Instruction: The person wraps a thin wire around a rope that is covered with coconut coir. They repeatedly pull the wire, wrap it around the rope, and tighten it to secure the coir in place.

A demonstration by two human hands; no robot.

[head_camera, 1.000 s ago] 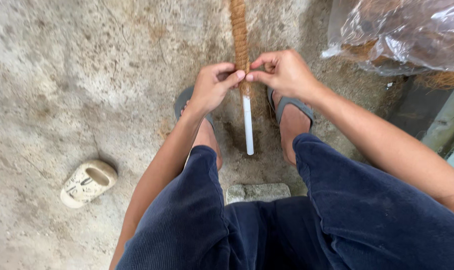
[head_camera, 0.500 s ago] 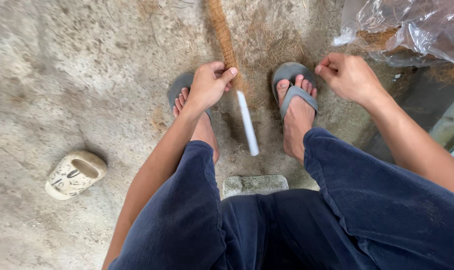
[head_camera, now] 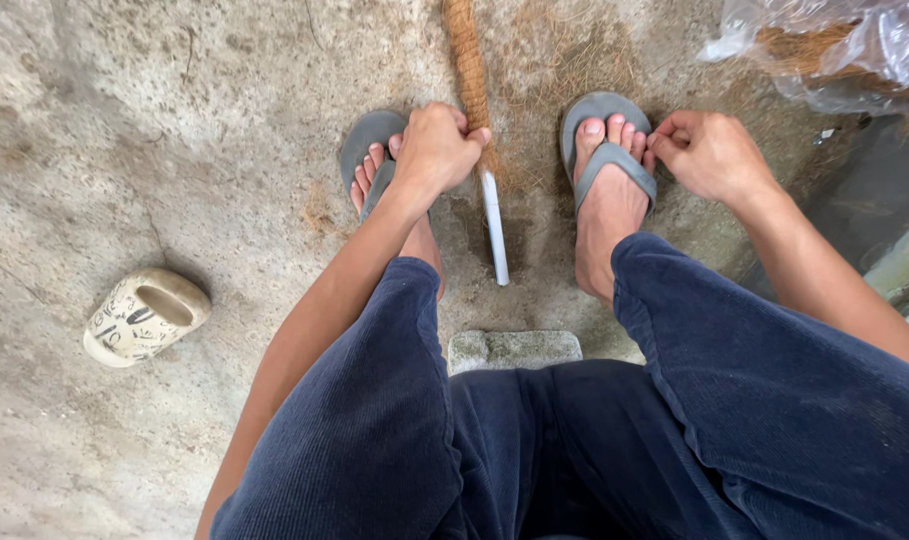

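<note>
**Rope pinched in one hand, other hand off to the side**

Rope (head_camera: pixel 466 60) of brown fibre runs up the concrete floor (head_camera: pixel 174 130) between the two feet, and its near end sits in the left hand (head_camera: pixel 436 150). That hand is closed around it, fingers curled over and thumb pressed against the strand. Just below the fist a white stick (head_camera: pixel 494 230) juts out and lies on the floor, pointing back toward a stone block (head_camera: pixel 514 348) under the knees.

Right hand (head_camera: pixel 709 155) is apart from the rope, beside the toes of the right sandal (head_camera: pixel 604 120). Its fingers are curled in with the tips pressed together; whether they pinch any fibre I cannot tell.

Loose fibre (head_camera: pixel 554 60) is scattered between the rope and that sandal. A clear plastic bag (head_camera: pixel 854 50) lies at the upper right. A small pale shoe (head_camera: pixel 144 315) rests well off to the left.
</note>
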